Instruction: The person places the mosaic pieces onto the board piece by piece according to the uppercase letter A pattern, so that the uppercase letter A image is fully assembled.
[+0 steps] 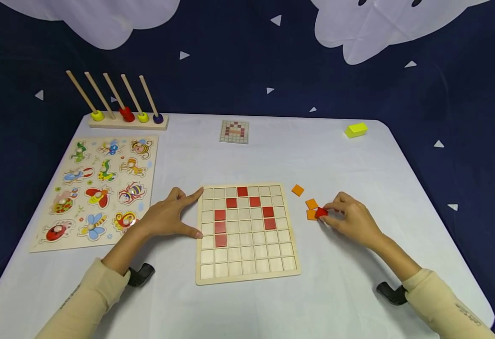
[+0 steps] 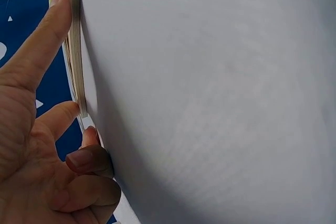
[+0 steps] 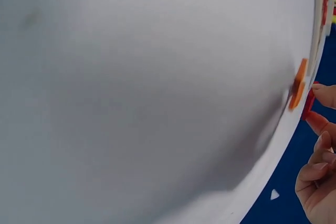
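A wooden grid board (image 1: 247, 252) lies in the middle of the table, with several red square tiles (image 1: 220, 240) set in its cells in an arch shape. My left hand (image 1: 167, 215) touches the board's left edge, thumb and index finger spread along it. To the right of the board, my right hand (image 1: 355, 221) pinches a red tile (image 1: 321, 213) between thumb and fingertips. In the right wrist view that red tile (image 3: 308, 103) shows beside the orange tiles (image 3: 297, 87). Three orange tiles (image 1: 298, 189) lie between the board and my right hand.
A pattern card (image 1: 234, 132) lies beyond the board. At left are an insect peg puzzle (image 1: 118, 202) and a wooden peg stand with coloured beads (image 1: 129, 123). A yellow block (image 1: 355, 130) sits at the back right of the white table (image 1: 336, 292).
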Available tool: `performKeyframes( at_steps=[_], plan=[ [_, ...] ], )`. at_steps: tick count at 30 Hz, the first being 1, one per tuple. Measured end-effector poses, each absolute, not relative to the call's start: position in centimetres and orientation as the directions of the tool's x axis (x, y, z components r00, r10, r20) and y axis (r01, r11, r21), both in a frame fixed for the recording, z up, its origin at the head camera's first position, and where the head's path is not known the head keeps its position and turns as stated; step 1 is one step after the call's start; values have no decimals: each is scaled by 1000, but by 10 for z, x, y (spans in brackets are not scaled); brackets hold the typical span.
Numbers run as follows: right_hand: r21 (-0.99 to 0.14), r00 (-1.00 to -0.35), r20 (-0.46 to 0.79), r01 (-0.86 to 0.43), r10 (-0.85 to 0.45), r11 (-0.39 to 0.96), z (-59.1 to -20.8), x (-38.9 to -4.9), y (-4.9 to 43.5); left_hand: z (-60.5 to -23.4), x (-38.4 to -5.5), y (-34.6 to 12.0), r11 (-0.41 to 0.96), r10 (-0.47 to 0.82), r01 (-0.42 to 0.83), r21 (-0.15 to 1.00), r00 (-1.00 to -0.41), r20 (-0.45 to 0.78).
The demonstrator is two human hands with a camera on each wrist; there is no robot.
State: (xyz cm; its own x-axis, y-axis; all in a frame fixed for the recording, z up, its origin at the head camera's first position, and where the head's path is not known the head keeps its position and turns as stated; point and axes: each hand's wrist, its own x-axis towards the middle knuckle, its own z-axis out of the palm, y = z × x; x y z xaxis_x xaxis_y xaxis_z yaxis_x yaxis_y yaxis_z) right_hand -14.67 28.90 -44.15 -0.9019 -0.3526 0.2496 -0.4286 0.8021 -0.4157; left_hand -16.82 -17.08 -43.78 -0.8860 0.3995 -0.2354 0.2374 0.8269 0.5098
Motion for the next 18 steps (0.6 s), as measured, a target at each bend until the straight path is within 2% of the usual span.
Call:
performKeyframes(
  at_steps=[5,18],
  plan=[
    [-473,-859,266,-512,-437,717,-439,-143,270,-438,-168,-170,830,398,238,504,-886,-237],
    [-500,-740,221,-646,-636,577,-442,-134,210,-436,-168,-170,831,397,236,503,-886,-240]
  ],
)
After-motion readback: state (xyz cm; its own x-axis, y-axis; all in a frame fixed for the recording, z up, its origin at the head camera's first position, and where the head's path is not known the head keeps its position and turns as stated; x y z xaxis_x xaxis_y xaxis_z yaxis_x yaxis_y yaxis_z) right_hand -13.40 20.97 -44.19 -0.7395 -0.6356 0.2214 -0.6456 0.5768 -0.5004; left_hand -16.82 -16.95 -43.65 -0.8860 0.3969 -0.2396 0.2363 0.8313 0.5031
